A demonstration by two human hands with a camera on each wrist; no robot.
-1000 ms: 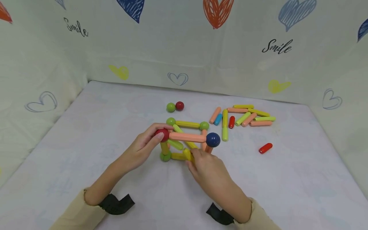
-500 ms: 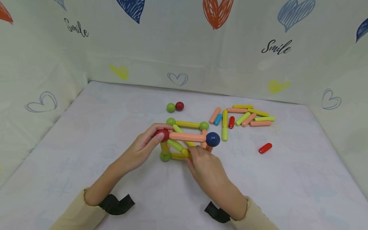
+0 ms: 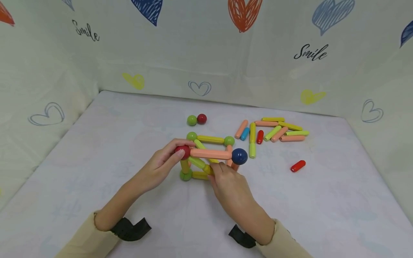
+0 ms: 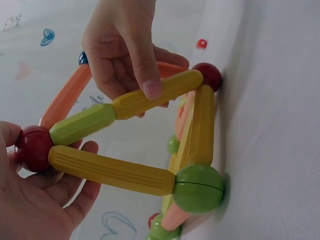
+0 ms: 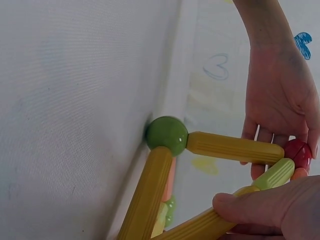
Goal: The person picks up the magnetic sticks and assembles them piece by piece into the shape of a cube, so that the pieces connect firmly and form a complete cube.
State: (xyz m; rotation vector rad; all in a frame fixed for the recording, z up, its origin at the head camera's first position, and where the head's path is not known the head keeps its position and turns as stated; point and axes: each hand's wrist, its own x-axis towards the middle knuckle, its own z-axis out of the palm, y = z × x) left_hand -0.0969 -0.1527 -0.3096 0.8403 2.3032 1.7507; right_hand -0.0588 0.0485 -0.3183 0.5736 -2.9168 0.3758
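A box-like frame of magnetic sticks and balls stands on the table in front of me. My left hand (image 3: 164, 159) holds the red ball (image 4: 33, 148) at its near upper left corner. From that ball a salmon stick (image 3: 211, 154) runs to a dark blue ball (image 3: 240, 156), and a yellow upright (image 5: 237, 148) drops to a green ball (image 4: 199, 188). A short lime stick (image 4: 82, 124) slants down from the red ball. It meets a yellow stick (image 4: 165, 92) end to end, which my right hand (image 3: 231, 184) pinches. That stick's far end is at a lower red ball (image 4: 207, 75).
Behind the frame lie a loose green ball (image 3: 191, 120) and a red ball (image 3: 202, 119). Several loose sticks (image 3: 274, 129) are scattered at the back right, with a short red stick (image 3: 298, 166) nearer. A printed cloth (image 3: 206, 53) hangs behind the table.
The yellow stick in my right hand has swung from an angle apart from the short lime stick into line with it, end to end. My left hand has stayed on the red ball.
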